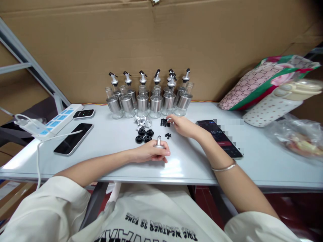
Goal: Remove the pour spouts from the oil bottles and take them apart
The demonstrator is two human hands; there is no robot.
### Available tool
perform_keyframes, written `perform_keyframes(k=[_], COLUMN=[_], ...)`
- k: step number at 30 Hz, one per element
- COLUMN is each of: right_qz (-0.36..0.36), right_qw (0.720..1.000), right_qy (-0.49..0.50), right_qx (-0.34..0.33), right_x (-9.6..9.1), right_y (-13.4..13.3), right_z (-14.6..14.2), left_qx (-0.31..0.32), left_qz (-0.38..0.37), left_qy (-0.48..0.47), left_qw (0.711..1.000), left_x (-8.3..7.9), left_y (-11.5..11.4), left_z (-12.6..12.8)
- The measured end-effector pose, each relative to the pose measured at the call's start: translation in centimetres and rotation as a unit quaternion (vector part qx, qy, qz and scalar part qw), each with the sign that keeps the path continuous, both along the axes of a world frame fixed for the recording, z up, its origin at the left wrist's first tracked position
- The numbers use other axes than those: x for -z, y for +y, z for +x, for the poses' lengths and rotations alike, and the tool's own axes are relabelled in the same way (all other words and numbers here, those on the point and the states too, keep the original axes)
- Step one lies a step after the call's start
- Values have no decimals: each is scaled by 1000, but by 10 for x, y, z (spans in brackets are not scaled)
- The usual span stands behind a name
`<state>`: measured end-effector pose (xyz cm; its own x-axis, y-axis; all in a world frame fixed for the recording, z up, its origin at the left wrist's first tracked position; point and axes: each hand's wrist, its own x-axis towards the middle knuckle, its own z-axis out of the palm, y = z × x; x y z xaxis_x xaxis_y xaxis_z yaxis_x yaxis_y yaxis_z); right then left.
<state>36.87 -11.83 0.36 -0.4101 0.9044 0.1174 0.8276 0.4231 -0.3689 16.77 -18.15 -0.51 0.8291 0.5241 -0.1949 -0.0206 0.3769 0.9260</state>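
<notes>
Head view, left hand [150, 153] closed around silver pourer [158, 141], right hand [183, 127] touching small black caps [165, 123], grip unclear, empty-looking glass bottles [149, 101] with spouts fitted, rowed behind.

Bright, even overhead light falls on my glossy white tabletop [254, 161], leaving a soft glare patch just before my left hand [148, 153], a glint on the silver metal pourer [158, 142] it grips, and only faint shadows. Edges bow; the white dotted pouch [271, 107] at right is blur-smeared, and pixelation covers part of the black phone [219, 137].
</notes>
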Motion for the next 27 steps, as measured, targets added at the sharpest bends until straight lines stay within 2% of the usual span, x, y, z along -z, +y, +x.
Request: perform_keyframes(k=[8, 15, 21, 27], right_qz=[9, 4, 34, 51], right_qw=[1000, 1000, 997, 991], right_qy=[-8, -18, -69, -126], right_qx=[6, -2, -23, -6], right_x=[4, 0, 10, 17], right_y=[2, 0, 4, 4], right_z=[1, -2, -5, -13], left_qx=[3, 8, 1, 1], left_qz=[0, 1, -6, -7], left_qy=[-3, -6, -4, -3], left_qw=[1000, 1000, 1000, 1000], left_x=[2, 3, 2, 3], left_y=[0, 1, 0, 1], left_z=[0, 0, 0, 0])
